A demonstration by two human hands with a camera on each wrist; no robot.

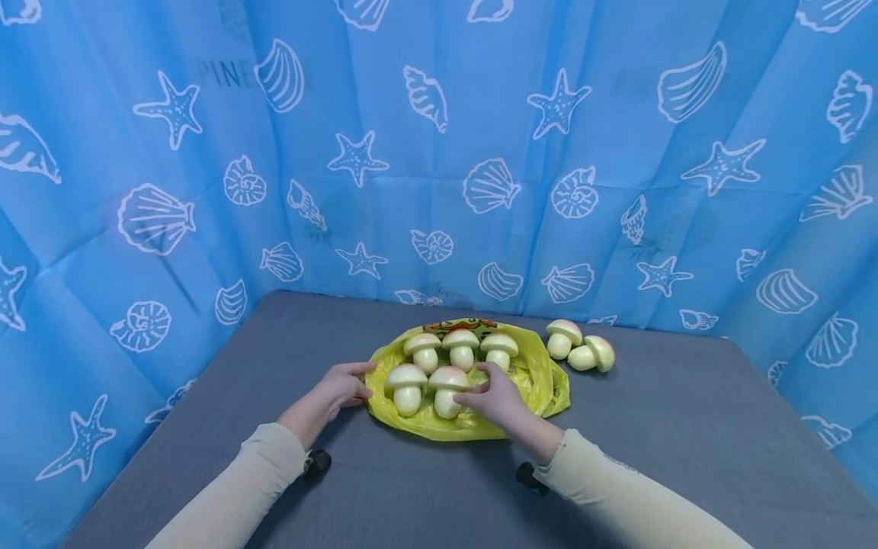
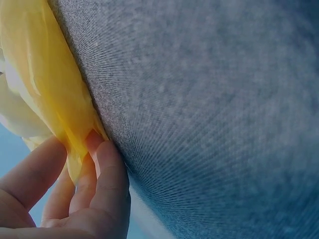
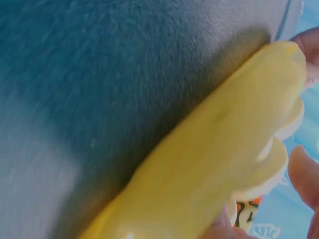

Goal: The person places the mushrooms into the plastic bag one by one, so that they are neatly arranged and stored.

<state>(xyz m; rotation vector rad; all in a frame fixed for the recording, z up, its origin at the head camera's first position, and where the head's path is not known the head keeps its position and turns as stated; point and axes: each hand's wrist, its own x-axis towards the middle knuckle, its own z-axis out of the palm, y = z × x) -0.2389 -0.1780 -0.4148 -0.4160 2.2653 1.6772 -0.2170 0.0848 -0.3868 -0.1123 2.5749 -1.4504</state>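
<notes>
A yellow plastic bag (image 1: 439,432) lies spread on the table, its mouth facing up and its rim bunched around several pale mushrooms with pinkish cap tops. My left hand (image 1: 344,386) pinches the bag's left edge; in the left wrist view the yellow film (image 2: 55,84) runs between thumb and fingers. Over the bag's front right part is my right hand (image 1: 495,395), its thumb beside the stem of the front right mushroom (image 1: 447,402). In the right wrist view one digit (image 3: 305,172) stands apart from the nearest mushroom cap (image 3: 266,172); other fingertips are partly hidden behind the bag.
Two more mushrooms, one upright (image 1: 562,339) and one on its side (image 1: 593,354), stand just right of the bag. The grey table (image 1: 686,427) ends at a blue curtain (image 1: 439,152) with white shells and starfish behind and at both sides.
</notes>
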